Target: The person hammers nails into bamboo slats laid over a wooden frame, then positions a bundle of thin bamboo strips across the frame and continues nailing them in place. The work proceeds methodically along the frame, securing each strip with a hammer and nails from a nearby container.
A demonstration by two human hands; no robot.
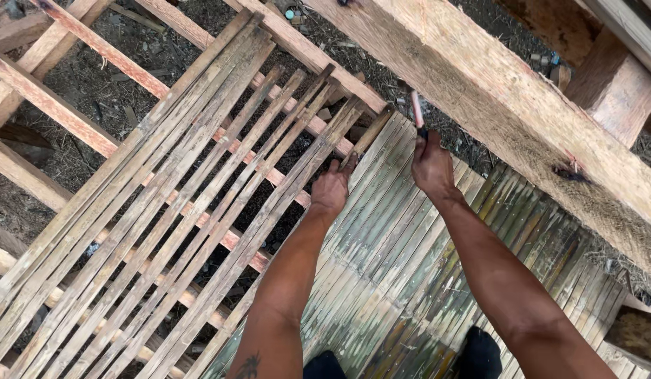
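**Hands at the edge of the bamboo flooring**

My left hand (330, 188) lay flat-fingered on a bamboo strip (364, 140), its fingers pressing the strip down where the tightly laid flooring (396, 260) gave way to the open part. The hand grasped nothing; it only pushed against the strip. My right hand (431, 165), just to the right of it, was closed round the dark handle of a small tool (417, 112) whose pale, reddish end stood up and away from me. What kind of tool it was I could not tell, since my fist hid most of it.

Left of my hands, loose bamboo slats (199, 182) ran diagonally with gaps between them, resting on wooden joists (94, 43) that crossed beneath; through the gaps showed dark, littered ground (115, 91). On the far right a heavy, rough-sawn timber beam (501, 91) slanted across above the floor, passing just beyond my right hand. My feet in dark footwear (480, 354) stood on the finished flooring at the near edge.
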